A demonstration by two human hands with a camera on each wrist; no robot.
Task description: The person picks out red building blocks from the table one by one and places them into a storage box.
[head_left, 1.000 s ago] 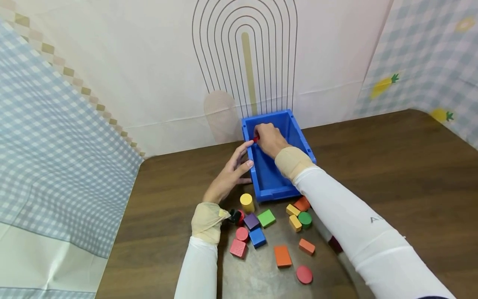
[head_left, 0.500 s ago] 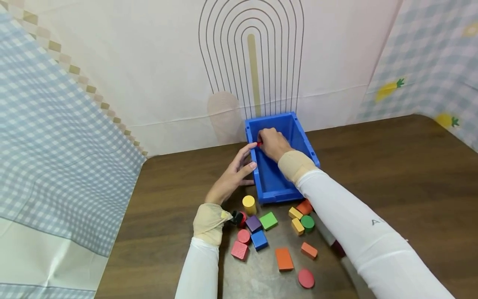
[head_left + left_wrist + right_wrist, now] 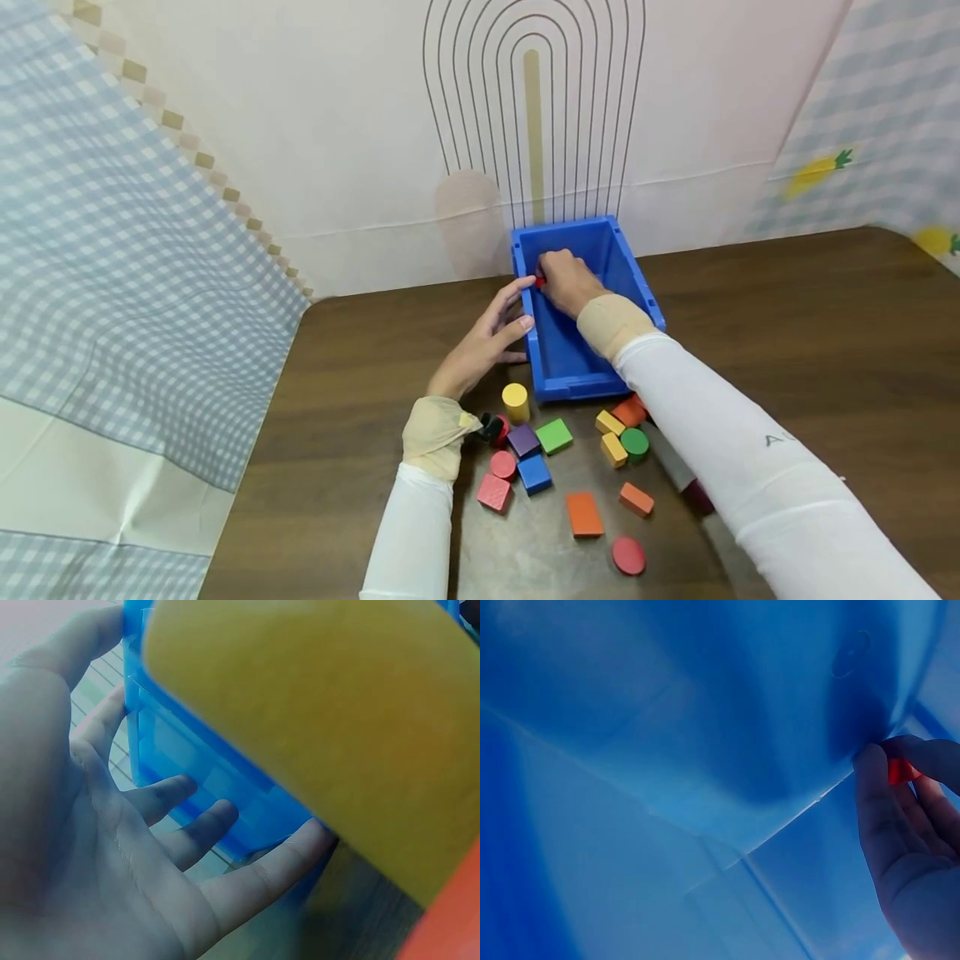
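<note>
A blue plastic bin [image 3: 583, 388] stands against the back wall covering. Inside it, near the left wall, my right hand [image 3: 572, 283] pinches a small red block [image 3: 902, 772] between thumb and fingers. Most of that block is hidden by the fingers, so its full shape cannot be told. My left hand [image 3: 486, 337] is spread along the outside of the bin's left wall, its fingers extended and touching the wall and rim. Close to the left wrist stands a yellow cylinder [image 3: 516, 402], which looms large and blurred in the left wrist view.
Several blocks lie in front of the bin: a green block [image 3: 554, 436], a purple block [image 3: 523, 440], a blue block [image 3: 535, 474], a pink cube [image 3: 494, 492], an orange block [image 3: 584, 514] and a red disc [image 3: 628, 555]. Beneath the right forearm sits a dark red piece [image 3: 697, 497].
The head view has shifted, so the whole scene sits further right. Both hands keep nearly the same places at the bin, and the red block stays in the right hand.
</note>
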